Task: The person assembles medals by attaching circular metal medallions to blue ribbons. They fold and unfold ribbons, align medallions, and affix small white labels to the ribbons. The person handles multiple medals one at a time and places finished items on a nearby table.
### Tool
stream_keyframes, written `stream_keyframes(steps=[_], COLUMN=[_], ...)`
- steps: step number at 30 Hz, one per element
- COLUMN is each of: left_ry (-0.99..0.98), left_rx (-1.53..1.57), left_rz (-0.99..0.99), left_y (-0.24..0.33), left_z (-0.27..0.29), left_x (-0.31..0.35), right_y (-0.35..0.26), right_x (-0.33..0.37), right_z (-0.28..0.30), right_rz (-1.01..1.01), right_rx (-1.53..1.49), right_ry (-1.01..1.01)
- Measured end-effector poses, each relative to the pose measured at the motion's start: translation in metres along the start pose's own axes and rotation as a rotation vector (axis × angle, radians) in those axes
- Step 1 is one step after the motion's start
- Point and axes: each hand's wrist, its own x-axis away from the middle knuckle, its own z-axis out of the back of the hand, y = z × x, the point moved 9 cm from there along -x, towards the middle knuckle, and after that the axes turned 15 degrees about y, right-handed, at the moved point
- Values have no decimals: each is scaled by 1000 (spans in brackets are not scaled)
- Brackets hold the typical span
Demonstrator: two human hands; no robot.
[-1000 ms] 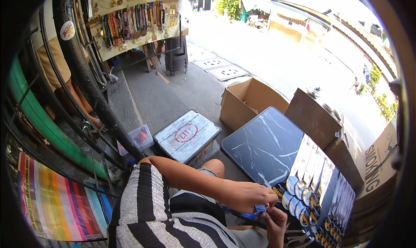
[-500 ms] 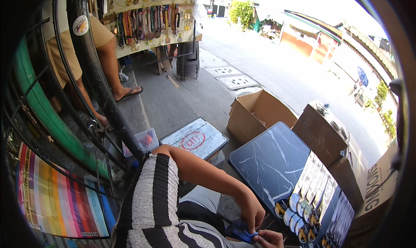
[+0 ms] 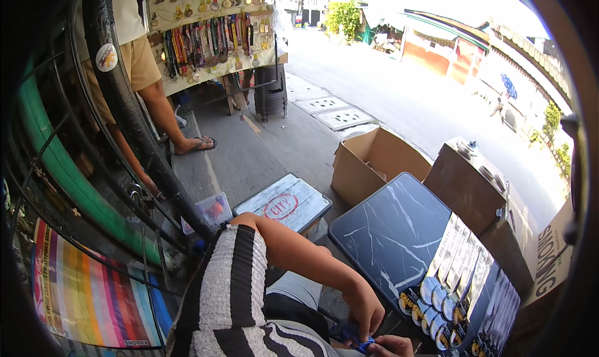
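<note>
At the lower edge, my left hand (image 3: pixel 365 308) reaches down over my lap, its fingers pinched on a blue strip (image 3: pixel 358 342) that looks like folded ribbon. Close beside it, my right hand (image 3: pixel 393 345) grips the same blue strip from the right with thumb and fingers. The lower part of the strip is cut off or hidden. To the right of my hands, several round medals (image 3: pixel 430 308) with pale printed ribbons (image 3: pixel 460 248) lie in overlapping rows on a dark marbled table (image 3: pixel 390 226).
An open cardboard box (image 3: pixel 355 170) and a brown cabinet (image 3: pixel 465 176) stand beyond the table. Ahead are a pale painted box (image 3: pixel 281 201) and a clear plastic tub (image 3: pixel 213 212). A black metal pole (image 3: pixel 121 95) and colourful ribbon sheet (image 3: pixel 93 288) are left. Another person stands near hanging medals (image 3: pixel 209 42).
My hands still hold the blue strip, and less of it shows on the left of my fingers. The whole view has shifted slightly. The person behind the pole has moved slightly right.
</note>
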Motion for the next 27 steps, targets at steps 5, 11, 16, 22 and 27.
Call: stream_keyframes(steps=[5,11,16,22,27], left_ry=[-7,107,86,107,133], left_rx=[-22,-105,-31,6,21], left_rz=[-46,-5,59,204,235], left_y=[7,5,5,6,9], left_z=[-4,1,-1,-5,-17], left_x=[1,2,3,-1,-8], right_y=[-2,-8,-4,3,24], right_x=[1,4,1,8,14], right_z=[3,1,6,15,7], right_rz=[24,-6,0,142,113], right_rx=[5,-40,84,-75,-115], right_ry=[-7,-25,30,-17,-59])
